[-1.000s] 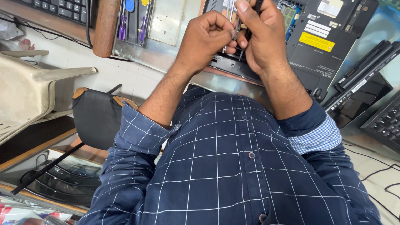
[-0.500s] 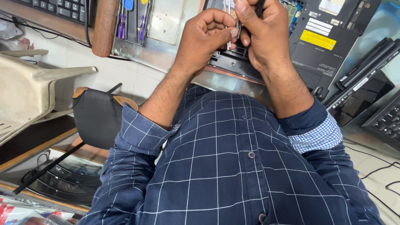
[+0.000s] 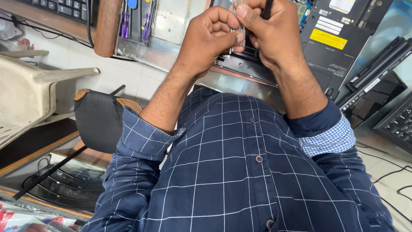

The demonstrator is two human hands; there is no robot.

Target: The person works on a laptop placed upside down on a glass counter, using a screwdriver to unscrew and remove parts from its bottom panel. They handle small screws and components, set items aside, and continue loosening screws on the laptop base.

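Both hands meet over opened laptop (image 3: 339, 38). Left hand (image 3: 208, 41) curled shut, pinching thin metal strip (image 3: 241, 30) to steady it. Right hand (image 3: 270, 34) closed on dark tool (image 3: 267, 8), thumb braced on strip. Screwdrivers (image 3: 135, 23) left of hands.

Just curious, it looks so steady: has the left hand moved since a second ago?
No. The left hand sits as far from the purple screwdrivers as before.
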